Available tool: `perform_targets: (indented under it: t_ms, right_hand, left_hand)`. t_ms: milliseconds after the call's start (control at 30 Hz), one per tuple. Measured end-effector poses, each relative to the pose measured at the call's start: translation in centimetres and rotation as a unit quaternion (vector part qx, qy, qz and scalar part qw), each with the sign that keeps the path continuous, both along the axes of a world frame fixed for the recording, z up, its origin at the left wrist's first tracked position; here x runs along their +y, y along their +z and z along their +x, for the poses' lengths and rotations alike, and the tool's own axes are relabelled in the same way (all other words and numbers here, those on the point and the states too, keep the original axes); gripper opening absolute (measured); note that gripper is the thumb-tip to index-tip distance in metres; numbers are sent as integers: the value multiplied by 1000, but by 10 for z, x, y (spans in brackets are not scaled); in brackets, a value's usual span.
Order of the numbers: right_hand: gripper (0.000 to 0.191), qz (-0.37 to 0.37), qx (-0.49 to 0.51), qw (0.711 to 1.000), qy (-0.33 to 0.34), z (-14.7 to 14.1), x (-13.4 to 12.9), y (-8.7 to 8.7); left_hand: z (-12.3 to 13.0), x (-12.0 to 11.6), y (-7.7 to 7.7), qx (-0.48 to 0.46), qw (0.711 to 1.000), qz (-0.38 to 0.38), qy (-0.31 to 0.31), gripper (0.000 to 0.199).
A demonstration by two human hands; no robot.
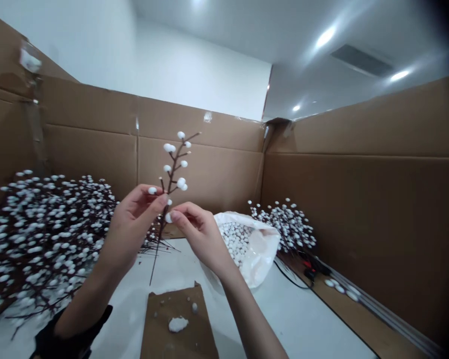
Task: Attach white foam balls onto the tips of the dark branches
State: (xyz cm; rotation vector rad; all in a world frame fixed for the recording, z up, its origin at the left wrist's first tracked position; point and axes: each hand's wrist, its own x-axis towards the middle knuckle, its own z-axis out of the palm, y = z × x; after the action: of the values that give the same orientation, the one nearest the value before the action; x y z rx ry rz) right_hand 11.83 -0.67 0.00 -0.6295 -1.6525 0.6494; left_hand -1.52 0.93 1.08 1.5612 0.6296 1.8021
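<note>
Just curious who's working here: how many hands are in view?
2: the left hand holds the berry branch; the right hand pinches a white berry lower down on it.

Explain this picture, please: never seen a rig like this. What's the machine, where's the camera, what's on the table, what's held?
No machine here: two bare hands do the work. The one picture comes from a camera on the person's head, looking forward and down.

The left hand pinches a brown berry stem; the right hand has its fingertips at a white berry low on it.

On the white table, a big heap of berry stems lies at left, a smaller bunch at right. Between them sits an open plastic bag of loose berries. Nearest the camera, a cardboard piece bears a white blob.
</note>
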Motion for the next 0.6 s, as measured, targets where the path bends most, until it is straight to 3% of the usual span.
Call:
perform_targets:
  t_ms: [167,267,367,600]
  right_hand:
    - [49,-83,-84,993,22,44,21,2]
    - [39,-182,-167,964,-95,84,44,-10]
    - [30,-228,-190,934,-197,115,70,-35]
    - [22,-259,-215,866,-369,134,106,-93]
  left_hand:
    - [1,-1,4,-34,999,-10,11,8]
    - [1,-1,5,-35,999,-10,17,9]
    - [2,0,4,-27,999,-10,20,11]
    - [5,6,-1,-14,1000,-20,4,15]
